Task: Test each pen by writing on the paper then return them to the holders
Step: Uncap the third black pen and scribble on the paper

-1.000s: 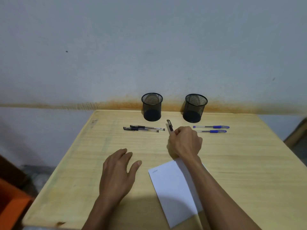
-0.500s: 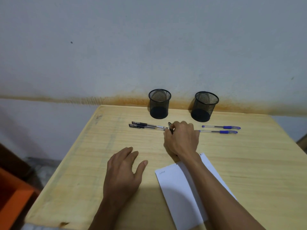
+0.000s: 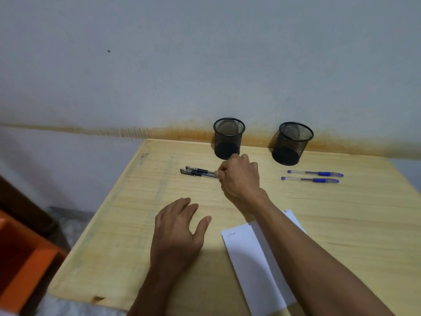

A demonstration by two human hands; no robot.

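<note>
Right hand (image 3: pixel 240 176), the nearer one, curls its fingers (image 3: pixel 222 173) at the right end of the black pens (image 3: pixel 199 173), which lie left–right at frame centre on the worktop (image 3: pixel 341 213), though a pinch cannot be confirmed; left hand (image 3: pixel 180 226) rests flat with fingers spread.

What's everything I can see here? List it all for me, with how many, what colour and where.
Table: one, light wood, against the wall.
Mesh holders: two, black, at the table's far edge, left and right.
Black pens: at least two, lying side by side left of the right hand.
Blue pens: two, lying right of the holders, far and near.
Paper: one white sheet, a scribble at its top, partly under the right forearm.
Orange box: one, off the table's left.
Left hand: flat on the table.
Right hand: fingers curled at the black pens' ends.
</note>
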